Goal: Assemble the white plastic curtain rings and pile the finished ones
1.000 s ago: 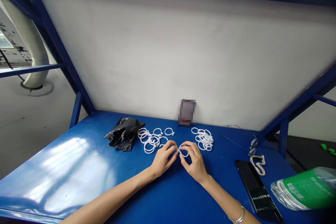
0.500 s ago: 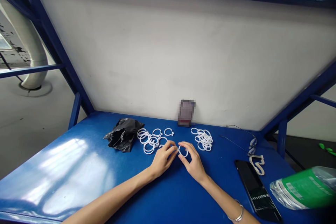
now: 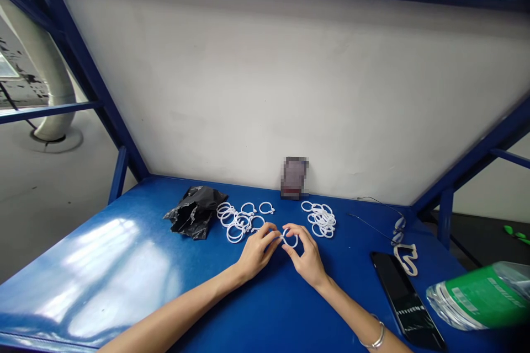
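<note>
Between my two hands is a white plastic ring (image 3: 295,242) with a small tab on its left side. My left hand (image 3: 260,248) pinches that tab between thumb and fingertips. Around the ring's right part, my right hand (image 3: 307,256) curls its thumb and fingers, gripping the rim. A loose group of similar white rings (image 3: 235,234), each with a small clasp, lies beyond my left hand. Another pile of white rings (image 3: 323,219) rests past my right hand, overlapping one another.
A crumpled black plastic bag (image 3: 196,210) lies at the left on the blue table (image 3: 232,314). A blurred-out upright object (image 3: 293,177) leans on the wall. At the right are eyeglasses (image 3: 398,230), a white looped strap (image 3: 408,262), a phone (image 3: 408,300) and a green-labelled bottle (image 3: 480,296).
The ring between my hands has turned slightly and shows rounder now. Both hands stay almost in place, and the piles are unchanged.
</note>
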A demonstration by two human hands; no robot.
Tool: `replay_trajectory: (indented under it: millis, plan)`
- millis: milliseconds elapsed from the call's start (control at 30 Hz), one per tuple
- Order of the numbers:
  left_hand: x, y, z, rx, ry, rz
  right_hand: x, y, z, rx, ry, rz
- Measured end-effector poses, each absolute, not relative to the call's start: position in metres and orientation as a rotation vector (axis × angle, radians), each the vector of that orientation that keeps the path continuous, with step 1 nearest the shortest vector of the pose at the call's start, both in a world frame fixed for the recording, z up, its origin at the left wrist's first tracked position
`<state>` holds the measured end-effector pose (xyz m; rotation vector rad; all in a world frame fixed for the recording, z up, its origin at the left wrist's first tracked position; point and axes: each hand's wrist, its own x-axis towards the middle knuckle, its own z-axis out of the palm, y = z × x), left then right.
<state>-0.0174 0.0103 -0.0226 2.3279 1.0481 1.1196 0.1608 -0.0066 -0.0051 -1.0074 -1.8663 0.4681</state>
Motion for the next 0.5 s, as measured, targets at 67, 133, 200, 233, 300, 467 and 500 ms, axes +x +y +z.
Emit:
replay_trajectory:
  millis: [67, 133, 200, 233, 300, 467, 500]
  plan:
    - [-0.0171, 0.0105, -0.0230, 2.341, 1.036, 1.147, 0.1613, -0.0063, -0.0061, -1.004, -1.873, 0.452]
    - [-0.0170, 0.0109, -0.0232, 2.351, 1.022, 1.168, 0.1619, -0.0062, -0.0069, -0.997, -1.887, 0.435]
    - [-0.0169, 0.0112, -0.0231, 2.362, 1.012, 1.180, 0.1622, -0.0061, -0.0072, -0.989, -1.911, 0.417]
    - [-0.0169, 0.0113, -0.0230, 2.365, 1.009, 1.189, 0.1622, -0.0060, -0.0070, -0.987, -1.924, 0.408]
    - [-0.0169, 0.0111, -0.0231, 2.376, 1.006, 1.205, 0.1619, -0.0057, -0.0059, -0.985, -1.946, 0.399]
    - [-0.0167, 0.0100, -0.0252, 2.418, 0.980, 1.204, 0.1606, -0.0062, -0.0023, -1.001, -1.949, 0.388]
    - [-0.0166, 0.0099, -0.0257, 2.419, 0.978, 1.204, 0.1605, -0.0066, -0.0020, -1.003, -1.950, 0.384]
